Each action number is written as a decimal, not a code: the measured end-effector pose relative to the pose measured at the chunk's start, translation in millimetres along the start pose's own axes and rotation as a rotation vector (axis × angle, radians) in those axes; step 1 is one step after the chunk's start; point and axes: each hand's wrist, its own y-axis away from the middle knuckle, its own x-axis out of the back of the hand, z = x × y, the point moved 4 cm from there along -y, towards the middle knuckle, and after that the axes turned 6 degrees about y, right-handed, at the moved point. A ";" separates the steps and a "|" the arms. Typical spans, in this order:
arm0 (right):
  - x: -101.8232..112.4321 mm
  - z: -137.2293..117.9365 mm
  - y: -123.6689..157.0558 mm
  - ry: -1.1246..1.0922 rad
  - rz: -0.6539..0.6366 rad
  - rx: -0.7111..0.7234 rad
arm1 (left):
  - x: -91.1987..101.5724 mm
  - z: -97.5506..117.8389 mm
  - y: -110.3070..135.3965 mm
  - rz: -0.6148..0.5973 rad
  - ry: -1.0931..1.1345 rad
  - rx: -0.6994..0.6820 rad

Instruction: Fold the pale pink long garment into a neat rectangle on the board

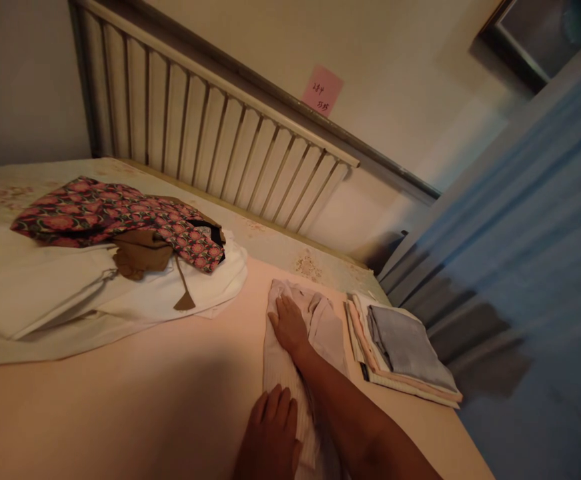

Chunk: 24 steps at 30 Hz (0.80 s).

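A pale pinkish-grey garment (327,333), which looks like a shirt, lies in a long, narrow folded strip on the pink sheet (170,400). Toward its far end, my right hand (290,323) rests flat on the cloth with the fingers stretched out. My left hand (273,427) lies nearer to me at the garment's left edge, fingers extended and touching the fabric. My right forearm crosses over the garment and hides part of its right side. The near end runs out of view below.
Right of the garment stands a stack of folded clothes (410,347), a grey one on top. At left, a red floral garment (105,213) lies over white clothing (45,287). Behind are a slatted headboard (210,127) and a pink note (323,90); a blue curtain (520,267) hangs right.
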 end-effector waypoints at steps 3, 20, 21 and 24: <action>4.3 0.1 -3.0 -0.089 -0.021 -0.020 | 7.6 3.8 -0.6 -0.020 0.014 0.020; 94.8 39.2 206.3 -0.323 0.019 -0.205 | 19.3 2.4 4.2 0.081 0.071 0.009; 90.8 38.2 219.3 -0.303 0.020 -0.224 | 19.6 2.2 4.3 0.085 0.069 0.011; 79.7 28.7 238.1 -0.239 0.006 -0.216 | 19.5 1.9 4.6 0.098 0.065 0.003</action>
